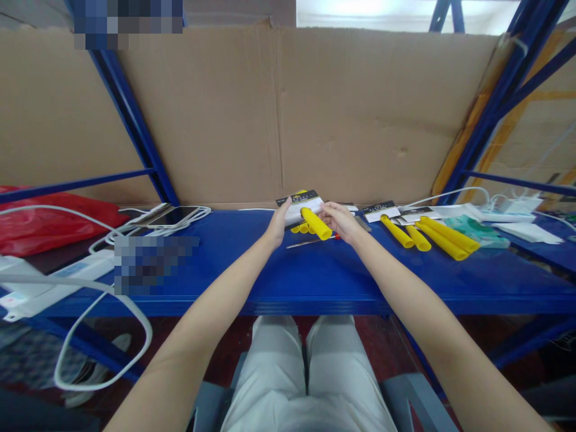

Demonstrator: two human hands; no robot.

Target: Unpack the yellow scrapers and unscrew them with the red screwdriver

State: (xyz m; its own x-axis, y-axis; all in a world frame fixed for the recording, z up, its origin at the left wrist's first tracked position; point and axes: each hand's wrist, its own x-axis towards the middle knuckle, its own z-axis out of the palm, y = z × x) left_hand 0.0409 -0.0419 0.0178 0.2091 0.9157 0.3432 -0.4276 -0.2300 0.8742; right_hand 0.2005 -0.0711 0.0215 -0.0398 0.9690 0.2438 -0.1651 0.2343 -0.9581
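Observation:
A black-and-white card (294, 211) with a yellow tube (317, 224) attached is held up over the blue table. My left hand (278, 225) grips the card's left edge, thumb over its front. At the card's right side, the fingers of my right hand (341, 221) are pinched on its edge, near the tube. Several more yellow tubes (303, 228) lie behind and below the held card, partly hidden by it. A thin metal screwdriver (308, 242) with a red part rests on the table just beneath.
To the right lie carded yellow tubes (450, 237) and a green packet (477, 231). White cables, a power strip (67, 279) and a red bag (58, 222) are at the left. Cardboard (342, 114) stands behind the blue table (324, 279), between blue posts.

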